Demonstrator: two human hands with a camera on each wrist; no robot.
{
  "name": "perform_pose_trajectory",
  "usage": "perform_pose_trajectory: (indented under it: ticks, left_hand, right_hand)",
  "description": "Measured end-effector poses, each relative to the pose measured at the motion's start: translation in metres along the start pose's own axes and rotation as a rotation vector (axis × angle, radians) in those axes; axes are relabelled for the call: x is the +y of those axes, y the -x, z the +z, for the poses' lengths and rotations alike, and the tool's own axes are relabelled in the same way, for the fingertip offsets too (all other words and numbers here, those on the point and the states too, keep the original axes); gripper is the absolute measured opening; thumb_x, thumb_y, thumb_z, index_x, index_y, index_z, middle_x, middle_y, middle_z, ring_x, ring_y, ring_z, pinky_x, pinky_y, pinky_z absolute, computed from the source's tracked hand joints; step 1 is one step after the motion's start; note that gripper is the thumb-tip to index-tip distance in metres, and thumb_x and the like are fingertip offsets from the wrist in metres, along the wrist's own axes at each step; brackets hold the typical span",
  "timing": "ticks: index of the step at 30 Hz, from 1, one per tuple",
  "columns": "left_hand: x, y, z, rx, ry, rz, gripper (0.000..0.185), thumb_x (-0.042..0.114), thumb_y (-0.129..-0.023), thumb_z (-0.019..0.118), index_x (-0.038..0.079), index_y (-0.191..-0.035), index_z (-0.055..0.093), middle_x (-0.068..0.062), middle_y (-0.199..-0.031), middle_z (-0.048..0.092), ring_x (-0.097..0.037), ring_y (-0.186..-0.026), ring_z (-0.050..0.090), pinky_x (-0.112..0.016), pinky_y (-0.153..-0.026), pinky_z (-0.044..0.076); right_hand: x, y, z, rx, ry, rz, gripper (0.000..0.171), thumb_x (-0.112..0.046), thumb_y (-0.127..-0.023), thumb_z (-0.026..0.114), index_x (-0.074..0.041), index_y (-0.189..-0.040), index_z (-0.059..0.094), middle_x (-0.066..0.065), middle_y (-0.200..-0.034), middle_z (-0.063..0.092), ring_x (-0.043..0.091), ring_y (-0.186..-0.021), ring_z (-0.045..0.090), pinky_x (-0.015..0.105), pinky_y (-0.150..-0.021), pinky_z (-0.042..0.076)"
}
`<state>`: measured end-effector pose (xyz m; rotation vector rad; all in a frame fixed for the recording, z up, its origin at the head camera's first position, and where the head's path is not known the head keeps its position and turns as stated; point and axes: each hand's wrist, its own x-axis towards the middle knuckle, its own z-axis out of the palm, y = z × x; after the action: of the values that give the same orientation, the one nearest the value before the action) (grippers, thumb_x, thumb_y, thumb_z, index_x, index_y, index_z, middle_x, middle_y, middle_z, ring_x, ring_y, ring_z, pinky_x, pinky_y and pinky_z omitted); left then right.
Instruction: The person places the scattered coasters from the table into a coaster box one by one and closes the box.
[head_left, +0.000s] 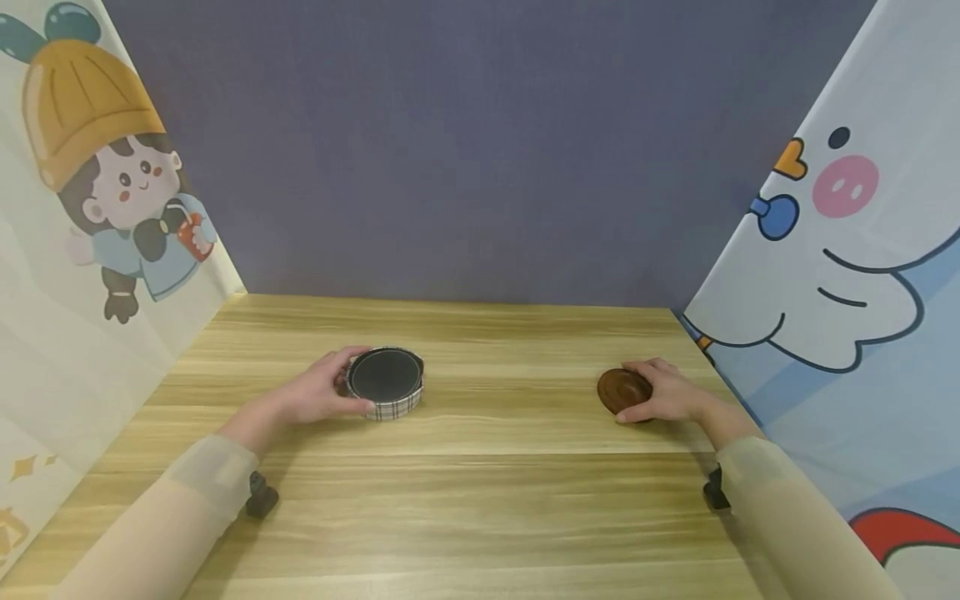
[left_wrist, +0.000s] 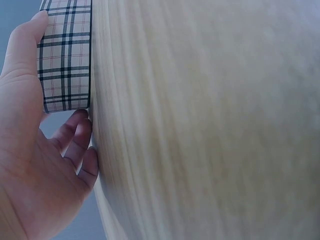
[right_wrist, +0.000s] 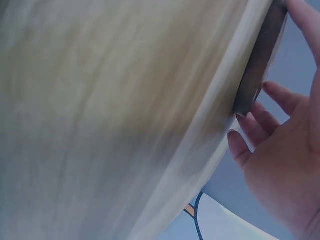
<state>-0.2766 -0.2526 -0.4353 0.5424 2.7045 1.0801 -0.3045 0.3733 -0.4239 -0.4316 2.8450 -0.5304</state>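
Note:
On the left of the table, my left hand (head_left: 313,393) grips a low round box (head_left: 386,377) by its near left side, thumb in front and fingers behind. The box has a black top and a plaid side; in the left wrist view that plaid side (left_wrist: 65,60) stands upright on the wood, with the thumb against it. Well over to the right, my right hand (head_left: 670,395) holds a flat round piece of brown wood (head_left: 621,392) by its right edge, thumb at the near side. The right wrist view shows its thin dark rim (right_wrist: 261,62) close against the table.
Both things are on a pale wood-grain table (head_left: 480,508). A dark grey panel (head_left: 465,150) rises at its far edge. Cartoon-printed sheets flank it, one on the left (head_left: 45,333) and one on the right (head_left: 900,350).

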Motion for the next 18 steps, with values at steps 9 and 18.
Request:
perform_pose_trajectory:
  ticks: [9,18]
  left_hand:
    - [0.0016,-0.0009,-0.0009,-0.007,0.015,-0.017,0.108,0.044,-0.09,0.092,0.012,-0.172,0.029,-0.032,-0.153,0.046,-0.051,-0.136,0.056,-0.073,-0.116,0.046]
    - [0.0021,-0.0008,0.0,-0.007,0.006,-0.012,0.109,0.043,-0.09,0.092,0.01,-0.172,0.029,-0.033,-0.152,0.047,-0.05,-0.134,0.058,-0.072,-0.115,0.047]
  right_hand:
    - [0.0055,-0.0026,0.0002,-0.011,0.016,-0.006,0.12,-0.058,-0.078,0.095,-0.004,-0.169,0.037,0.037,-0.164,0.034,0.061,-0.147,0.035,0.083,-0.109,0.042]
    - [0.005,-0.0026,0.0002,-0.003,0.045,-0.004,0.12,-0.06,-0.077,0.094,-0.004,-0.168,0.039,0.036,-0.163,0.036,0.062,-0.146,0.038,0.082,-0.108,0.044]
